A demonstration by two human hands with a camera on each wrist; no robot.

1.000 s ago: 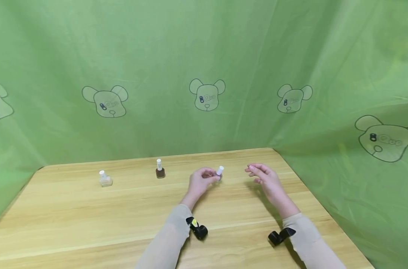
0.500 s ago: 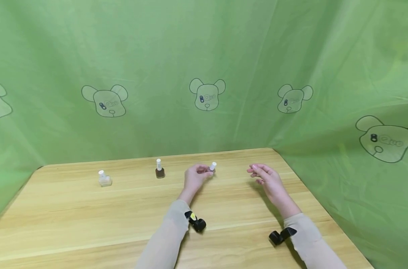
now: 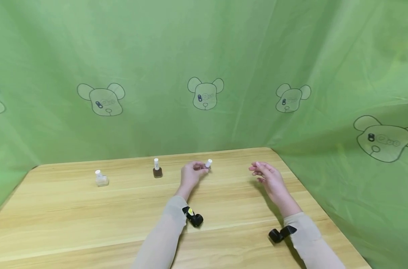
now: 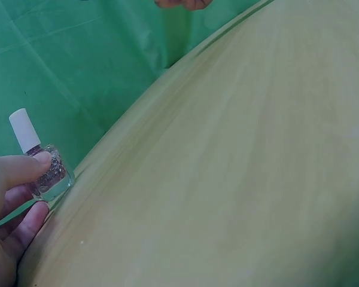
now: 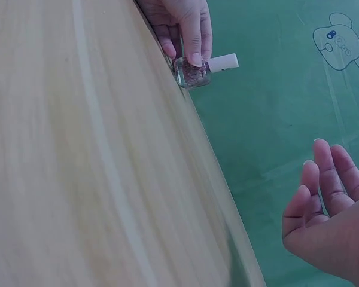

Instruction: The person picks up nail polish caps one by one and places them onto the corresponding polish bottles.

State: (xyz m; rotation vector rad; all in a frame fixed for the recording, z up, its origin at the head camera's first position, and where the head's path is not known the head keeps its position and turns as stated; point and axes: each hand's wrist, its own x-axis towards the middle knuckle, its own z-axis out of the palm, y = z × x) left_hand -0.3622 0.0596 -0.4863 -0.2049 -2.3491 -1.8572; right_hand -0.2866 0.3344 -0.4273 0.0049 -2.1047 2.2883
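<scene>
Between its thumb and fingers, my left hand pinches a small glass bottle of glittery nail polish with a white cap. The bottle leans slightly, close to the tabletop; whether its base touches the wood I cannot tell. My right hand hovers over the table's right side, fingers loosely bent and holding nothing. In the right wrist view its palm and relaxed fingers show. Left of my left hand stands a dark brown nail polish bottle, upright with a white cap. Farther left is a clear, pale nail polish bottle.
All of this is on a light wooden table. A green curtain printed with bear heads hangs behind the far edge and along the sides. Each wrist wears a small black camera.
My left hand has carried the glittery nail polish bottle a little left and toward the far edge. My right hand has hardly moved. The head view has shifted slightly.
</scene>
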